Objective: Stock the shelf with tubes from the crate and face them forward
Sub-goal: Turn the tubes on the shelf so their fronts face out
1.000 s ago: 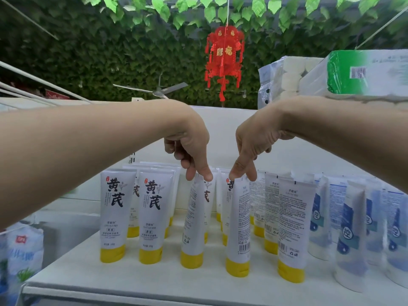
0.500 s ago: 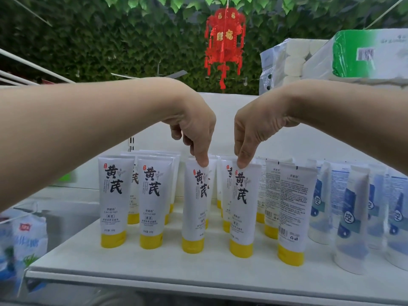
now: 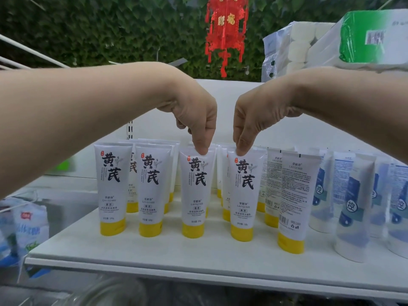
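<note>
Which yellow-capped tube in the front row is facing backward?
The rightmost yellow-capped tube: it shows small print and a barcode, the other four their big black characters.

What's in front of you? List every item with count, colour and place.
yellow-capped tubes: five in the front row, more behind, white, left and middle of the shelf
turned tube: one of those five, back label outward, right end of the row
blue-labelled tubes: several, white and blue, right of the shelf
shelf: one, white
lantern: one, red, hanging top centre
paper roll packs: two, white, one with green wrap, top right
bag: at least one, blue and white, lower left
leaf wall: green, background
left hand: pinches the top of the third tube
right hand: pinches the top of the fourth tube
</note>
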